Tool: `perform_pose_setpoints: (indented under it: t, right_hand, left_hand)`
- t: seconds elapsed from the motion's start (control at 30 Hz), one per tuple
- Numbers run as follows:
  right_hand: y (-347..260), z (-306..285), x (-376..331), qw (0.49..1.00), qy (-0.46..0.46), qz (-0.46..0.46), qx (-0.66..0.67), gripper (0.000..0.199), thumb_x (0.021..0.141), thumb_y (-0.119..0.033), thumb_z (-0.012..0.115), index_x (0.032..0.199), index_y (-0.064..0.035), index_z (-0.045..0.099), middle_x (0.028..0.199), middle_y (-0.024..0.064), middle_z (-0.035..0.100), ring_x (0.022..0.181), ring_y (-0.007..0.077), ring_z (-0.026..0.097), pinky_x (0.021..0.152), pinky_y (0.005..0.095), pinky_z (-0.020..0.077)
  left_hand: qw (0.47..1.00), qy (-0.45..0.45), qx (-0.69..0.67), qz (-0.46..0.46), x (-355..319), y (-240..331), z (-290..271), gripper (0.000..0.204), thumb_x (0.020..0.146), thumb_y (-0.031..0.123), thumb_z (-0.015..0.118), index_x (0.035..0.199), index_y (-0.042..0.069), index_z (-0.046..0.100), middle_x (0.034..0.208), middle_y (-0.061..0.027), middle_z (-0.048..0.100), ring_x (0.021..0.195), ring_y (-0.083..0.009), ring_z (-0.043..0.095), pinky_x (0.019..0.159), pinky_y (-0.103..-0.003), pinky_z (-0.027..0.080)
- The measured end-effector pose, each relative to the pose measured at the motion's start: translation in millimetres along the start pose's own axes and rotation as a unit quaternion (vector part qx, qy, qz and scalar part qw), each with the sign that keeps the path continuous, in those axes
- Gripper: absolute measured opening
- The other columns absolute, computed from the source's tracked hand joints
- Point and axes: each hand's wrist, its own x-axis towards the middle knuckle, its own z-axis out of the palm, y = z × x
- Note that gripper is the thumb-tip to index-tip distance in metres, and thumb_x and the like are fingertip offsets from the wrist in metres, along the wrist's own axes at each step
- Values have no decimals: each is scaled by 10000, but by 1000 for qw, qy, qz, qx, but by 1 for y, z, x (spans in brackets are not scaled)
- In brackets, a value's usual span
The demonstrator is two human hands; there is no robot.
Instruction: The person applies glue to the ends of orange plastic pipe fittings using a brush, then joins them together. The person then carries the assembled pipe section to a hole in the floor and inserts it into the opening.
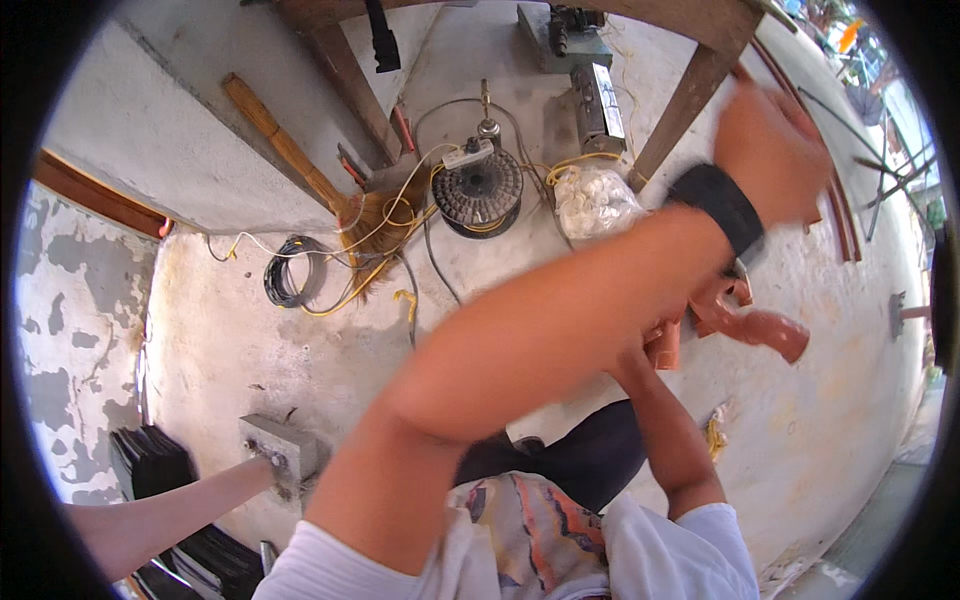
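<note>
My left forearm, with a black band on its wrist, reaches across the view to the right. My left hand (775, 150) is smeared by motion, so its fingers and anything in them cannot be made out. Below that wrist is a glossy reddish-brown curved piece (755, 328), shaped like a bent tube, partly covered by the forearm. A short reddish-brown end (663, 347) shows just left of it. My right hand (630, 365) comes up beside these pieces; the left forearm hides most of it, including the grip.
A cable reel (478, 190) with a white socket strip stands ahead, beside a broom (290, 145) and a black cable coil (288, 272). A plastic bag (595, 203) lies under a wooden frame (680, 110). Reddish-brown bars (850, 215) rest at right; a grey block (278, 445) sits lower left.
</note>
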Motion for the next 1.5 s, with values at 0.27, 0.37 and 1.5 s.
perform_pose_setpoints:
  t: [0.27, 0.37, 1.5]
  right_hand:
    - [-82, 60, 150, 996, -88, -5, -29, 837, 613, -401, 912, 1259, -43, 518, 1199, 233, 635, 1118, 397, 662, 941, 477, 559]
    - [-34, 111, 196, 993, -78, 69, -61, 785, 645, -397, 883, 1256, -58, 524, 1207, 220, 631, 1120, 379, 668, 921, 473, 568]
    - [-113, -257, -143, 965, -224, -94, 101, 322, 816, -326, 765, 834, -6, 741, 835, 222, 709, 832, 382, 702, 790, 467, 553]
  left_hand:
    - [955, 62, 286, 48, 7, 115, -321, 254, 949, 184, 642, 1135, 13, 671, 1087, -206, 705, 1049, -288, 691, 918, -392, 540]
    - [957, 106, 270, -22, -30, 105, -414, 394, 949, 209, 686, 1288, 16, 637, 1214, -195, 685, 1183, -275, 661, 1017, -390, 515]
    - [696, 672, -142, -211, -326, 446, -549, 107, 899, 151, 706, 948, 118, 617, 938, -71, 663, 934, -260, 657, 875, -497, 540]
